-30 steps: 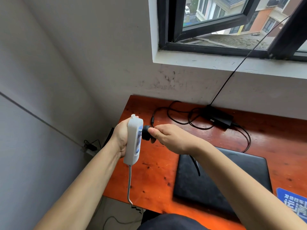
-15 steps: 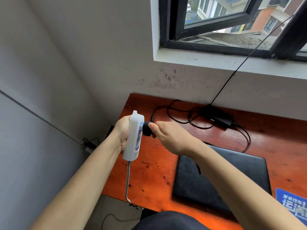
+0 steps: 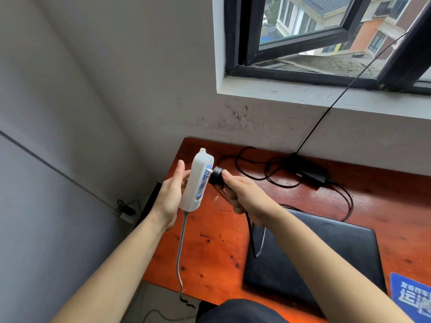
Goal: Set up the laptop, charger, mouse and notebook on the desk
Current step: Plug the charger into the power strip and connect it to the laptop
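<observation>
My left hand (image 3: 171, 197) holds a white power strip (image 3: 198, 181) upright above the left end of the red wooden desk (image 3: 217, 241). My right hand (image 3: 245, 194) grips the charger's black plug (image 3: 215, 176), whose metal prongs sit at the strip's socket face. The plug's cable hangs down from my right hand over the shut black laptop (image 3: 326, 257). The charger's black power brick (image 3: 307, 170) lies at the back of the desk among loops of black cable (image 3: 254, 164).
A blue mat or pad (image 3: 410, 297) shows at the desk's right front edge. The strip's grey cord (image 3: 180, 252) drops past the desk's front edge to the floor. A thin black wire (image 3: 338, 99) runs up to the open window. The wall stands close on the left.
Both hands have risen slightly with the strip and plug. The plug's prongs now show a small gap at the socket face, and my left fingers have spread out behind the strip.
</observation>
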`<act>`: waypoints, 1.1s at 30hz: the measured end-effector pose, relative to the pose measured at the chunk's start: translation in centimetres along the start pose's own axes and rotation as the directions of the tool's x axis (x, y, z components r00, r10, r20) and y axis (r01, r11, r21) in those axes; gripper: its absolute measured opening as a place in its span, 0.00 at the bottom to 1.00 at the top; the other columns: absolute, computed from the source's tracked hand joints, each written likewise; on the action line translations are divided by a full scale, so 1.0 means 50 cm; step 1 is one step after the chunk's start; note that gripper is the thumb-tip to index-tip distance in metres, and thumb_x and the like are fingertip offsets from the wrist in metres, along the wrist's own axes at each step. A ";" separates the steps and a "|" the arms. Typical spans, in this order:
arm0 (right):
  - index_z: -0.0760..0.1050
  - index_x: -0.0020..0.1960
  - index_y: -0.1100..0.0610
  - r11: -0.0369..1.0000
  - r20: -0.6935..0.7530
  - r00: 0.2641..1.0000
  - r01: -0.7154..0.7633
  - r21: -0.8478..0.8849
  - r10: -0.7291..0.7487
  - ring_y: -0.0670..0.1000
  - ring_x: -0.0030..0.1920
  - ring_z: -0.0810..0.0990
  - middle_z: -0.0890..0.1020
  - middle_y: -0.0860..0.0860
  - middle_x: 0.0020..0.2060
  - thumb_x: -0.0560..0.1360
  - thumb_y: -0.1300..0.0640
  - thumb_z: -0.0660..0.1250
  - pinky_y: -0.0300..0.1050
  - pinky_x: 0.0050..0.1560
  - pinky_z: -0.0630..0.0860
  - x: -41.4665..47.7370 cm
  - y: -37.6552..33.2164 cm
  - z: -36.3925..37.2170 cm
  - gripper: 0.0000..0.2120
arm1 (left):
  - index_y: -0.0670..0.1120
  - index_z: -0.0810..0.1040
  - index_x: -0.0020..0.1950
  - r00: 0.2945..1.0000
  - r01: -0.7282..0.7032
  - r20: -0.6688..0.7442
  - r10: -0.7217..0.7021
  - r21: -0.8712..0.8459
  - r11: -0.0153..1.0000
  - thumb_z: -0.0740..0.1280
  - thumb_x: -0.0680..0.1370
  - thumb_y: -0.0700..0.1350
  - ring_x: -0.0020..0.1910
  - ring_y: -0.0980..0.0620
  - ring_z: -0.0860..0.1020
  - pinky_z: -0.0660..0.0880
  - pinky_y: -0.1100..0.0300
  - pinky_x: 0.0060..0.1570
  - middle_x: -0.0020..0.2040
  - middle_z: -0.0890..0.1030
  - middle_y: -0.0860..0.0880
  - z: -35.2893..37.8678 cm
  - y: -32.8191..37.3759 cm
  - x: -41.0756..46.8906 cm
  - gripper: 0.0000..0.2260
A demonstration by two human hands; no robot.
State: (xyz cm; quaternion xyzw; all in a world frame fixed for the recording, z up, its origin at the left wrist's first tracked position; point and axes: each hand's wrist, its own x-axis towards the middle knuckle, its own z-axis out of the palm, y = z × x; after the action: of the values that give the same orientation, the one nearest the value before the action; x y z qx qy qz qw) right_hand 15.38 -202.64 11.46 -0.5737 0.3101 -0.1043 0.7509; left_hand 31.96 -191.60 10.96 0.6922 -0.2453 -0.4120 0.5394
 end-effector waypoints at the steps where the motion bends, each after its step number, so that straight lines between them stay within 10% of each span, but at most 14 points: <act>1: 0.75 0.46 0.57 1.000 -0.019 1.000 -0.012 0.024 0.012 0.43 0.24 0.57 0.62 0.42 0.25 0.84 0.43 0.56 0.36 0.23 0.56 -0.001 -0.002 -0.001 0.20 | 0.48 0.82 0.57 0.996 -0.035 0.077 0.034 0.013 0.999 0.53 0.78 0.71 0.43 0.49 0.83 0.81 0.53 0.43 0.46 0.84 0.45 0.004 -0.003 -0.004 0.31; 9: 0.72 0.39 0.49 0.709 -0.154 0.937 0.121 -0.695 -0.312 0.44 0.34 0.76 0.77 0.44 0.31 0.82 0.38 0.53 0.41 0.36 0.70 -0.001 0.017 0.005 0.20 | 0.41 0.82 0.49 0.999 0.020 0.033 -0.025 0.132 0.991 0.49 0.78 0.69 0.33 0.50 0.80 0.78 0.55 0.35 0.35 0.81 0.45 0.018 0.012 -0.004 0.35; 15: 0.66 0.45 0.50 0.633 -0.012 0.949 0.201 -0.748 -0.315 0.48 0.35 0.73 0.74 0.47 0.33 0.85 0.44 0.54 0.48 0.37 0.67 -0.004 0.028 0.003 0.13 | 0.44 0.81 0.47 0.953 0.248 0.142 -0.266 0.129 0.960 0.47 0.79 0.70 0.30 0.48 0.77 0.75 0.57 0.30 0.34 0.79 0.43 -0.012 0.040 0.010 0.35; 33: 0.60 0.38 0.48 0.564 0.007 0.932 0.225 -0.794 -0.362 0.45 0.30 0.70 0.70 0.45 0.28 0.84 0.46 0.56 0.42 0.32 0.64 -0.007 -0.005 -0.003 0.17 | 0.39 0.72 0.57 0.923 0.229 0.234 -0.305 0.303 0.925 0.48 0.83 0.56 0.28 0.48 0.76 0.75 0.57 0.28 0.31 0.75 0.43 0.013 0.082 0.009 0.23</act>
State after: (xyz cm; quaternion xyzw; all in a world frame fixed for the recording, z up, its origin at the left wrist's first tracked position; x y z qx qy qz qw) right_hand 15.10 -202.65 11.78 -0.8763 0.2820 -0.1269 0.3695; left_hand 32.09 -193.50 14.67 0.7217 -0.2746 -0.5378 0.3384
